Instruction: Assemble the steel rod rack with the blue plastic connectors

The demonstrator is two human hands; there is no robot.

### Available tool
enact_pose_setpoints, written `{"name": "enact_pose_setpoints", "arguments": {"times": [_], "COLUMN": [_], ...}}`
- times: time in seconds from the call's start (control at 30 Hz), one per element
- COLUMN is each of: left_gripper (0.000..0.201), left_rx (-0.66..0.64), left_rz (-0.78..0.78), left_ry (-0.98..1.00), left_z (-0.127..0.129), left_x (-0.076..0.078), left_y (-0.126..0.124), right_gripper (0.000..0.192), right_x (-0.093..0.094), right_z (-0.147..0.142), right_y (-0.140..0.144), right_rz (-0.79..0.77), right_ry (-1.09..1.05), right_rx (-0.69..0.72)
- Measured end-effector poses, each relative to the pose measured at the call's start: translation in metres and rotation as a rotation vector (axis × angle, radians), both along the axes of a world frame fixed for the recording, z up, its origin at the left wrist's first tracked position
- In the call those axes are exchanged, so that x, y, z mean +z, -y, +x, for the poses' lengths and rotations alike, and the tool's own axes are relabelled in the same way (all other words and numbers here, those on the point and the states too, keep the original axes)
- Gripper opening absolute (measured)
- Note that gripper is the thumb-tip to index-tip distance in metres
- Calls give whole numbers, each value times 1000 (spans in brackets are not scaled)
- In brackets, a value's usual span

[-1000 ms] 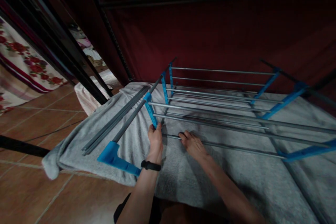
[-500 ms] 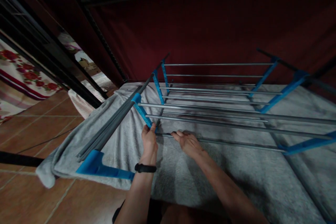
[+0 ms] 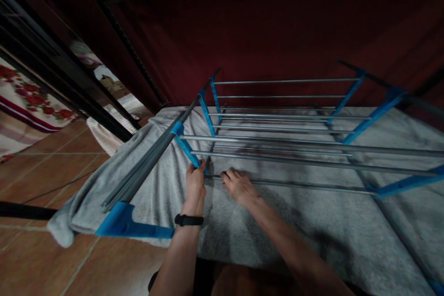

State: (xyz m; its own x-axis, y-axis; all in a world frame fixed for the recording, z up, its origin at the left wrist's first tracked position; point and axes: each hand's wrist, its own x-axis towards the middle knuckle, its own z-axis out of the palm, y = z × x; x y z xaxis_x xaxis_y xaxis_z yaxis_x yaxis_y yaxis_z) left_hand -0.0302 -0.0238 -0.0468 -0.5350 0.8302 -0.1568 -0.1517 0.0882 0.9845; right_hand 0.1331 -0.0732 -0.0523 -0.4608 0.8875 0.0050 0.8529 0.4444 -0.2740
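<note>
A rack of grey metal tubes joined by blue plastic brackets lies in front of me in the head view. My left hand [image 3: 195,180], with a black band on its wrist, is closed around the lower end of a blue bracket [image 3: 186,147]. Just to the right, my right hand [image 3: 239,187] curls its fingers over the lowest, nearest metal tube [image 3: 305,186]. That tube's left end meets the bracket beside my left fingers; the joint itself is partly hidden by them.
Several loose grey tubes [image 3: 138,169] lie along the left side, above another blue bracket [image 3: 133,224]. Grey blanket [image 3: 239,240] spreads under the rack. A dark red fabric wall [image 3: 270,32] stands behind, with black frame bars at left and tiled floor [image 3: 45,185].
My right hand has slid slightly left along the tube, towards the bracket. The left hand keeps its grip on the bracket. The whole view has shifted a little.
</note>
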Motion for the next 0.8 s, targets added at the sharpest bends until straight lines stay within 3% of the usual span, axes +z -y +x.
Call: {"name": "enact_pose_setpoints", "arguments": {"times": [0.3, 0.5, 0.8], "left_gripper": [20, 20, 21], "left_rx": [16, 33, 31], "left_rz": [-33, -66, -66], "left_ry": [50, 68, 89], "left_z": [2, 3, 2], "left_x": [2, 8, 12], "left_y": [4, 5, 2], "right_gripper": [52, 46, 44], "right_x": [5, 1, 3], "right_z": [-26, -45, -42], "right_y": [-5, -13, -23], "right_rz": [2, 1, -49], "right_ry": [-9, -26, -64], "right_rx": [54, 64, 74]}}
